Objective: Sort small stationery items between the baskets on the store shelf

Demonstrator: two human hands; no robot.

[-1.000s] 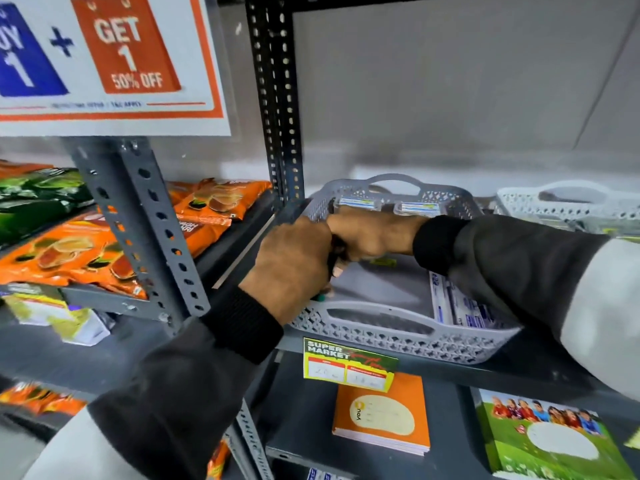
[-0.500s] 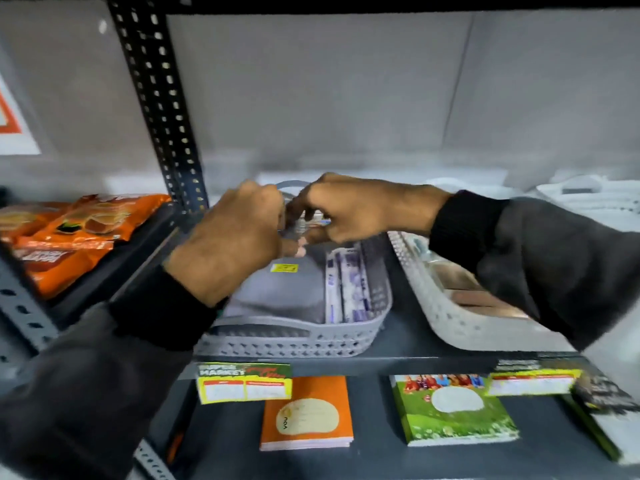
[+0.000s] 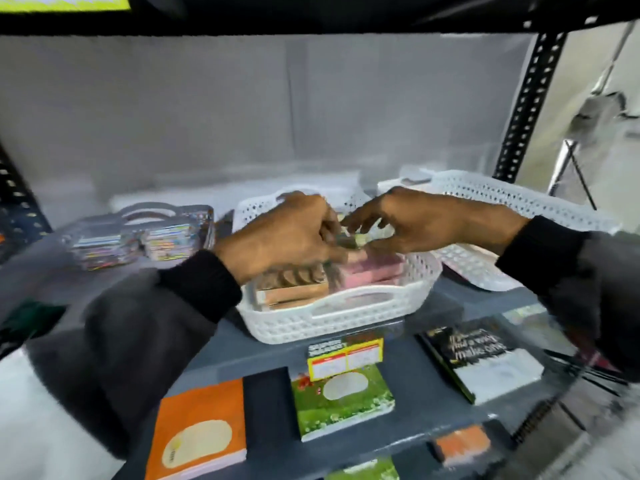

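A white perforated basket (image 3: 332,315) stands at the shelf's front, holding brown packs (image 3: 294,289) on the left and pink packs (image 3: 374,270) on the right. Both hands hover over it. My left hand (image 3: 287,237) is closed around a small dark item (image 3: 349,241) that sticks out toward the right. My right hand (image 3: 415,220) meets it from the right, fingers spread and pinching the item's pale end. The item is blurred and mostly hidden. A grey basket (image 3: 138,233) with colourful packs sits to the left.
Another white basket (image 3: 519,206) stands behind on the right, partly under my right arm. On the lower shelf lie an orange notebook (image 3: 199,431), a green notebook (image 3: 341,400) and a black notebook (image 3: 481,358). A yellow price tag (image 3: 344,358) hangs on the shelf edge. A black slotted upright (image 3: 526,105) rises at the right.
The view and both hands have swung right, from over the grey basket to over the white basket with brown and pink packs. The hands stay together around a small item.
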